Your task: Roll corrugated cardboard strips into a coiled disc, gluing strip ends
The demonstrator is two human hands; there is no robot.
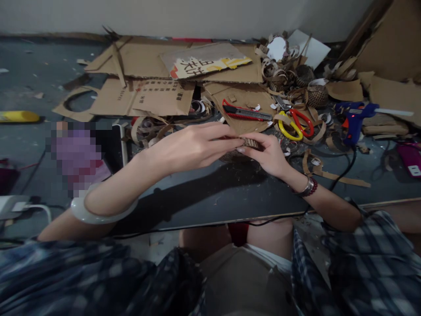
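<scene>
In the head view, a small piece of ridged, corrugated cardboard (251,143) sits between my two hands above the dark table. My right hand (271,154) pinches it from the right, thumb and fingers closed on its end. My left hand (194,147) reaches in from the left, its fingers bent over the piece and their tips pressed to it. Under the fingers a dark, rounded part (234,156) shows, mostly hidden; whether it belongs to the same piece I cannot tell.
Beyond my hands lie a red box cutter (246,110), scissors (294,120) with red and yellow handles, and cardboard sheets (158,94). Curled cardboard strips (279,72) heap at the back. To the right stands a blue glue gun (355,120), its cord (345,169) trailing towards the table edge.
</scene>
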